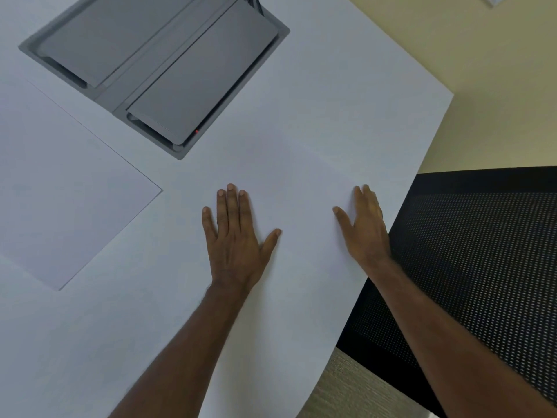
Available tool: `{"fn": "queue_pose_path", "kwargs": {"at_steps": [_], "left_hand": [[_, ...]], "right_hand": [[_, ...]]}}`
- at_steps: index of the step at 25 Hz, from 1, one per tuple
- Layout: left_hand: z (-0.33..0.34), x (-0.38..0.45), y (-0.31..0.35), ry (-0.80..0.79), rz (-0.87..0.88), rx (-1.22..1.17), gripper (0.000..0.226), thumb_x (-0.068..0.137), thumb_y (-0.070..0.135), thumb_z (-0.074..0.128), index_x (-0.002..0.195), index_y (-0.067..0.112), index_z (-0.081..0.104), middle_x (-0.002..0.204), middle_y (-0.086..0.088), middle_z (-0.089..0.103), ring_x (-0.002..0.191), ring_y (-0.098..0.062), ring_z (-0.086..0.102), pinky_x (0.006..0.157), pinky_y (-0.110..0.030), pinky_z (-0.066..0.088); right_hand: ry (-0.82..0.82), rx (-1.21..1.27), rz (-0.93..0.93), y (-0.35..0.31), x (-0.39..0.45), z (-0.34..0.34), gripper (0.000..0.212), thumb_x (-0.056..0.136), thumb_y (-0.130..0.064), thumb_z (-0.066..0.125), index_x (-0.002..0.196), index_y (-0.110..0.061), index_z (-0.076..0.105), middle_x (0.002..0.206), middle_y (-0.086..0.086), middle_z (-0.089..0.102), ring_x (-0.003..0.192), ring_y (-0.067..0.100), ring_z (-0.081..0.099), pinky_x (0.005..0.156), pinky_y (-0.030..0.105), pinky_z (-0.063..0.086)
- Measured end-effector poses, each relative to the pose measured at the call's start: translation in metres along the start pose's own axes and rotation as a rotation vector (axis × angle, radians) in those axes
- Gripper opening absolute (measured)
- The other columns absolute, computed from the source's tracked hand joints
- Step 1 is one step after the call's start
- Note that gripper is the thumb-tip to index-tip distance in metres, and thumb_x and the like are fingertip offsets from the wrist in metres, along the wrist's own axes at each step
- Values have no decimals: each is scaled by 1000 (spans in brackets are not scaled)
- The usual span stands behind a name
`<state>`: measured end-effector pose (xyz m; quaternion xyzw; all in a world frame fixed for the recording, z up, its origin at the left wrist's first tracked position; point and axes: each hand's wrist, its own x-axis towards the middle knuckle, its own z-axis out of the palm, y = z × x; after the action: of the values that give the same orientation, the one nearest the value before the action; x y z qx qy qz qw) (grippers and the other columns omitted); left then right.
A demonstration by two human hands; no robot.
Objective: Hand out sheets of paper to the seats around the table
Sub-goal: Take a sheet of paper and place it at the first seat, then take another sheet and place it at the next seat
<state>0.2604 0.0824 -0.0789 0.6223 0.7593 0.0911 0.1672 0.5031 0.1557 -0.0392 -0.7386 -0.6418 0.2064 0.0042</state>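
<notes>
A white sheet of paper [310, 188] lies on the white table [120, 342] near its right edge; its outline is faint and hard to trace. My left hand [236, 236] rests flat on it, palm down with fingers spread. My right hand [366, 227] lies flat near the sheet's right side, close to the table edge, fingers extended. Another white sheet [66, 188] lies flat on the table to the left, apart from both hands.
A grey recessed cable box [156, 67] with two flap lids sits in the table at the top left. A black mesh chair [482, 267] stands against the table's right edge. Beige carpet [497, 86] shows beyond.
</notes>
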Motion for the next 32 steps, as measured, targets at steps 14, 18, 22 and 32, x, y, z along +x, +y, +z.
{"fn": "queue_pose_path", "kwargs": {"at_steps": [14,18,22,32], "left_hand": [[-9,2,-3,-58,10,-143,98,98,72,35,164,13,-7,173,-10,-14,159,-26,-15,128,-51,-7],[-38,-7,-38,73,-29,-331,80,103,56,41,164,15,10,174,-7,-3,161,-24,-7,130,-46,-2],[-72,-19,-108,253,-207,-281,66,102,41,49,157,9,32,171,-14,17,159,-33,13,129,-50,5],[-103,-36,-234,198,-586,-212,79,104,44,47,163,4,13,173,-17,-1,160,-34,-1,130,-47,2]], "right_hand": [[85,49,10,-13,-5,-2,71,105,-44,47,163,-15,19,173,4,10,160,22,7,128,48,21],[221,130,-267,-74,-19,10,50,105,-33,50,152,-18,40,163,0,35,150,19,31,119,38,35],[131,293,-428,-170,-31,37,39,102,-28,56,140,-18,53,143,-2,52,134,18,47,107,16,34],[-268,312,-390,-326,-22,91,56,97,-33,65,147,-13,49,145,8,50,133,26,49,111,43,46]]}}
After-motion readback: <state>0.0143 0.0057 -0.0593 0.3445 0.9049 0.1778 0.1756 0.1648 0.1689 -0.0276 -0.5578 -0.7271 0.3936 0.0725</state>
